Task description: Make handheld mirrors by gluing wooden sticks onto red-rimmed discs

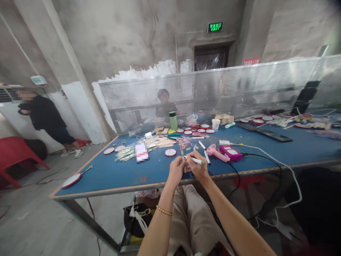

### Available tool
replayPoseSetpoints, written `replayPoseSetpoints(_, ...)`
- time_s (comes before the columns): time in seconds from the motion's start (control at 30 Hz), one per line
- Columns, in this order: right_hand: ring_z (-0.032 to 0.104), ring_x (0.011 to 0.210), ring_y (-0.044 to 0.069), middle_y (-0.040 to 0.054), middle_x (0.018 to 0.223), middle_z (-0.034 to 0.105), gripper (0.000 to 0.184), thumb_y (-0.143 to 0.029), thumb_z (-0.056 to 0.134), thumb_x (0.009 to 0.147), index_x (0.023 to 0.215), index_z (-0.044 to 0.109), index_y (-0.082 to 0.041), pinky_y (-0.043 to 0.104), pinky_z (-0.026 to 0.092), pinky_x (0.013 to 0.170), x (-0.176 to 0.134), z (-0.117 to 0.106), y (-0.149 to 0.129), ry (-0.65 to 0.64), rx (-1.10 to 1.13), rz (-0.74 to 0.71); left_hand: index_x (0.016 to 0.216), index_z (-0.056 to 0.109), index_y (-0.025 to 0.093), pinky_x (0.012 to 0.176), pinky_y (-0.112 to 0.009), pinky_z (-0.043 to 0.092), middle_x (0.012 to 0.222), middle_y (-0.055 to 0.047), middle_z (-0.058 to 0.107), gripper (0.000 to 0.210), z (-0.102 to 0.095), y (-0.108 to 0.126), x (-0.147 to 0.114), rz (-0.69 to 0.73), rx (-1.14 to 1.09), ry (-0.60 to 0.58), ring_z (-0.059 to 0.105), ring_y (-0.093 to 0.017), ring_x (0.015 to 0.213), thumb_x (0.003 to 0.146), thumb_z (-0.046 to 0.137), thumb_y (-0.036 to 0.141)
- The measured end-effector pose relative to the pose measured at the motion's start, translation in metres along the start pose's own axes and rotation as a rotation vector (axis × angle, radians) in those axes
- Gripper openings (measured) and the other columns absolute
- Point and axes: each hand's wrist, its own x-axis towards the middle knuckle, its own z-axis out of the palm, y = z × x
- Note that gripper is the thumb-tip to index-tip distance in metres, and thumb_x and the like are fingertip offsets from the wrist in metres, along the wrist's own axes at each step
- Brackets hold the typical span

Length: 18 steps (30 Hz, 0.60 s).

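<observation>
My left hand, a gold bead bracelet at its wrist, is closed around a small flat wooden stick with coloured marks near its top. My right hand grips a white marker with a green end, its tip side at the stick. Both hands meet just above the table's front edge. Beyond them is a tangle of coloured strings. A white disc with a red rim lies to the left. Right of my hands are a black-tipped white pen and a pink glue gun.
A purple box with cables sits on the blue table. Wooden sticks, a green bottle, a paper cup and a dark tablet lie farther off. A perforated metal screen stands behind. One person stands left.
</observation>
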Motion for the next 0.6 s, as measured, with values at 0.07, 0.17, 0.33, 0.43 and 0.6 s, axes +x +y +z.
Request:
replayPoseSetpoints(0.07,0.052,0.049,0.012,-0.0018,0.056,0.056,0.021,-0.029,0.05,0.085,0.064,0.051,-0.022,0.024,0.043,0.05,0.0,-0.0002,0.0002,-0.001,0.009,0.006,0.065,0.051,0.017,0.056,-0.023,0.046,0.062,0.003,0.051,0.034,0.0001,0.0014,-0.0009,-0.002,0.003,0.006,0.047,-0.011,0.059,0.072,0.065,0.047)
replayPoseSetpoints(0.17,0.051,0.049,0.012,-0.0022,0.055,0.056,0.022,-0.029,0.051,0.084,0.063,0.051,-0.022,0.024,0.043,0.05,0.0005,-0.0003,0.0003,-0.005,0.01,0.001,0.067,0.052,0.017,0.055,-0.023,0.045,0.062,0.003,0.052,0.033,-0.0002,0.002,-0.0013,-0.007,0.006,0.006,0.047,-0.011,0.058,0.072,0.065,0.047)
replayPoseSetpoints(0.33,0.052,0.049,0.012,-0.0016,0.057,0.058,0.02,-0.028,0.051,0.084,0.066,0.054,-0.021,0.023,0.043,0.049,0.001,-0.0001,-0.0001,-0.014,0.005,-0.005,0.065,0.053,0.017,0.052,-0.021,0.039,0.058,0.005,0.048,0.03,-0.0009,-0.0003,0.0,0.03,0.041,0.017,0.043,-0.01,0.055,0.072,0.064,0.044)
replayPoseSetpoints(0.43,0.053,0.05,0.012,-0.0012,0.058,0.059,0.019,-0.029,0.052,0.085,0.068,0.056,-0.021,0.023,0.044,0.049,0.0008,0.0002,-0.0005,-0.024,0.015,0.018,0.065,0.053,0.017,0.053,-0.021,0.04,0.059,0.005,0.049,0.029,-0.0008,-0.0022,0.0009,0.023,0.021,0.013,0.044,-0.01,0.056,0.072,0.064,0.043)
replayPoseSetpoints(0.6,0.052,0.048,0.012,-0.0016,0.056,0.058,0.02,-0.03,0.052,0.084,0.066,0.054,-0.021,0.023,0.043,0.049,0.0005,0.0004,-0.0005,-0.013,0.012,0.017,0.065,0.052,0.017,0.052,-0.022,0.041,0.058,0.005,0.049,0.03,0.0006,-0.0015,0.0008,0.0,-0.022,0.013,0.045,-0.01,0.055,0.07,0.066,0.043)
